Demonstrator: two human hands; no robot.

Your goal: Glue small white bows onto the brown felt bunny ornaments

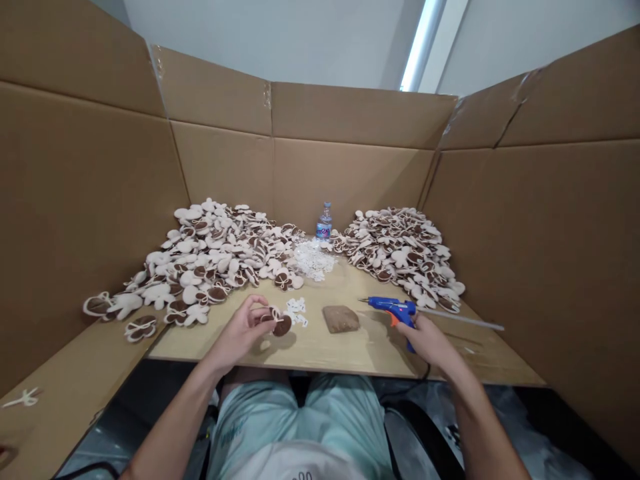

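my left hand [240,331] pinches a lobed cream-and-brown felt cutout [281,325] between thumb and fingertips, while my right hand [433,341] is clenched round the handle of a blue hot glue gun [393,310], a long translucent glue stick [465,319] running out its back. just right of the left hand lie lacy white cutouts [297,312], then a rough brown pad [341,319] on the wooden board [320,353]. farther out, two heaps of soft felt shapes [215,257] flank a plastic water bottle [324,222] against corrugated cardboard walls [225,167].
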